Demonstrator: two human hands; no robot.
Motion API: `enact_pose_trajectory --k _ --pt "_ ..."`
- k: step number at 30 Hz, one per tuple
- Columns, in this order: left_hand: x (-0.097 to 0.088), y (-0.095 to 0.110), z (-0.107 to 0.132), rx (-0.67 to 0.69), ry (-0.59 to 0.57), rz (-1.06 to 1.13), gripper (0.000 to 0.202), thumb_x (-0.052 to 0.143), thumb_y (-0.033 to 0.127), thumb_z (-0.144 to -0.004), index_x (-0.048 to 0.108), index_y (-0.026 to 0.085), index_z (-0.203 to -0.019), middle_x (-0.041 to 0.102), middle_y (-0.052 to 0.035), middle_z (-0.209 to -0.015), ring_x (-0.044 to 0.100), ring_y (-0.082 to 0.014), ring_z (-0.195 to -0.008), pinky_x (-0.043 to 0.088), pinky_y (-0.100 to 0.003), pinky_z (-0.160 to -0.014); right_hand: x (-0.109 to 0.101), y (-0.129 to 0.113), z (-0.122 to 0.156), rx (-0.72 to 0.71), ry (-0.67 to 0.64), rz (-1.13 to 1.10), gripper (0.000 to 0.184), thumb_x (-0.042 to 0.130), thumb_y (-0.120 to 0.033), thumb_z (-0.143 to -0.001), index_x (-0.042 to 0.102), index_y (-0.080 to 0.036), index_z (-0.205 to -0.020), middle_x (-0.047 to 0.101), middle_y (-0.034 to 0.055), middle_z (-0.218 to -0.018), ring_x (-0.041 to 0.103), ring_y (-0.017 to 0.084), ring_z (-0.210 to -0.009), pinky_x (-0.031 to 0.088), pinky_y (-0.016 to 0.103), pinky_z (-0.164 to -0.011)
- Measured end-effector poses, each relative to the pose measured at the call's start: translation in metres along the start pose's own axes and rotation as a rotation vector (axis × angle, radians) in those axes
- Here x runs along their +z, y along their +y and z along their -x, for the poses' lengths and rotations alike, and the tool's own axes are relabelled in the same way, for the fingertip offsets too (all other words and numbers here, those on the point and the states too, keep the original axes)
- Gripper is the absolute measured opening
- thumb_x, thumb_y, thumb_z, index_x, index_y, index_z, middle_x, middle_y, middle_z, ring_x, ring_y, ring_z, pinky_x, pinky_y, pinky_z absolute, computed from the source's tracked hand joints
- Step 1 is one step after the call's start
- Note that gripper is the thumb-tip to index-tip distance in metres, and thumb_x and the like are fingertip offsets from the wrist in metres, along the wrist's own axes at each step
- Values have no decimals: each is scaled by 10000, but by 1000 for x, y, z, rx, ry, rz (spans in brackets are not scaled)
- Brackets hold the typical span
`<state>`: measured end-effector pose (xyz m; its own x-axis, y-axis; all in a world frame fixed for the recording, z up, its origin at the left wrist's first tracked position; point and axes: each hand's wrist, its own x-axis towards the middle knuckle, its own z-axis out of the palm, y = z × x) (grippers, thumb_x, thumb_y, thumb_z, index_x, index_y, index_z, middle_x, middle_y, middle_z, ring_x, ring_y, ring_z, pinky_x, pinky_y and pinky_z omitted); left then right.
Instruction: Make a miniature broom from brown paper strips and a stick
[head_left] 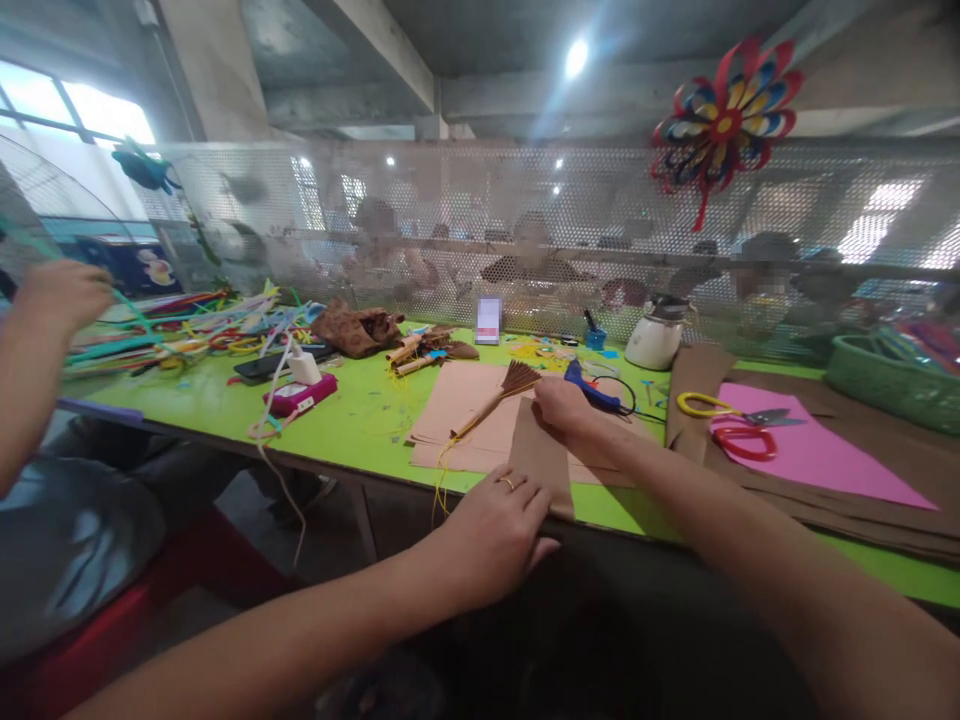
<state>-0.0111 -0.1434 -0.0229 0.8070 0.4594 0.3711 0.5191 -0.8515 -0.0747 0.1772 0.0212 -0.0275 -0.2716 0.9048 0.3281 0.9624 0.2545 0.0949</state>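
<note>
My left hand [506, 525], with a ring on one finger, lies at the table's front edge. Its fingers stretch over the near end of a brown paper strip [541, 450], and its thumb stands apart below. At the strip's far end my right hand [564, 405] is closed on the paper; its fingertips are partly hidden. Left of it, a pleated brown paper piece with a rolled stem [487, 408] and yellow string [442, 470] lies on light brown sheets [450, 400]. Just beyond my right hand is a blue glue gun [589, 388].
Scissors [750, 420] lie on pink paper [847, 450] at the right, near a green basket [892, 370]. A white kettle [654, 338] and a phone [488, 320] stand behind. At the left are a pink power strip [300, 397] and another person's hand [64, 295].
</note>
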Motion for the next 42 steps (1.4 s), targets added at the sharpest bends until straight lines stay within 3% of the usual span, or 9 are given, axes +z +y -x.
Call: enact_pose_trajectory --k 6,13,24,29,32,36,37,39,42 --pt "9 -4 -7 -65 -1 1 469 528 484 -831 532 105 -1106 618 -133 -1059 542 -277 -1038 364 -429 -958 -1 -1 -11 -83 35 101 213 443 -112 -836 617 -90 -956 619 162 -1021 497 245 -1002 342 317 -833" --pt "28 6 2 -156 70 -27 664 498 551 -823 424 68 -1271 476 -178 -1311 392 -309 -1242 234 -450 -1069 10 3 -12 -97 53 143 246 388 -112 -873 611 -89 -973 606 171 -1053 466 263 -1002 326 345 -820" --pt "13 13 0 -148 38 -97 520 504 554 -818 570 114 -1086 579 -108 -1005 492 -294 -1057 238 -525 -1024 13 5 -14 -103 62 101 212 440 -149 -864 612 -87 -970 605 168 -1048 458 254 -1002 347 322 -822" --pt "16 9 -4 -92 39 -158 469 602 509 -771 607 103 -1006 586 -92 -953 532 -262 -961 260 -485 -1019 -7 2 -6 -84 115 37 220 442 -164 -876 622 -74 -963 610 180 -1024 468 257 -996 345 362 -870" --pt "20 6 -3 -101 47 -146 467 622 487 -765 591 114 -1044 586 -89 -973 529 -262 -981 287 -465 -1000 -31 -6 21 -99 180 -17 271 376 -186 -920 613 -93 -1013 592 173 -1085 457 254 -1032 336 399 -909" --pt "23 5 0 -124 71 -108 480 593 465 -796 545 129 -1134 574 -107 -1073 511 -263 -1037 297 -459 -992 -51 -30 97 -245 136 -123 299 358 -246 -953 638 -182 -869 641 56 -949 522 158 -927 410 261 -852" --pt "22 6 0 -122 72 -98 478 594 454 -795 537 134 -1145 567 -110 -1097 504 -266 -1049 300 -461 -990 -53 -37 117 -301 86 -245 312 342 -250 -961 637 -183 -882 641 49 -931 532 149 -909 424 249 -840" --pt "18 7 0 -123 54 -81 437 596 413 -794 542 139 -1131 565 -107 -1102 504 -264 -1037 311 -461 -981 -54 -47 152 -296 57 -395 289 335 -225 -960 614 -178 -1023 629 61 -1027 527 158 -970 423 278 -892" --pt "10 9 1 -150 20 -74 322 550 329 -808 570 128 -1058 573 -111 -1052 509 -256 -988 330 -453 -964 -50 -57 181 -266 74 -405 333 395 -210 -931 508 -157 -1240 561 103 -1224 472 209 -1124 372 384 -999"
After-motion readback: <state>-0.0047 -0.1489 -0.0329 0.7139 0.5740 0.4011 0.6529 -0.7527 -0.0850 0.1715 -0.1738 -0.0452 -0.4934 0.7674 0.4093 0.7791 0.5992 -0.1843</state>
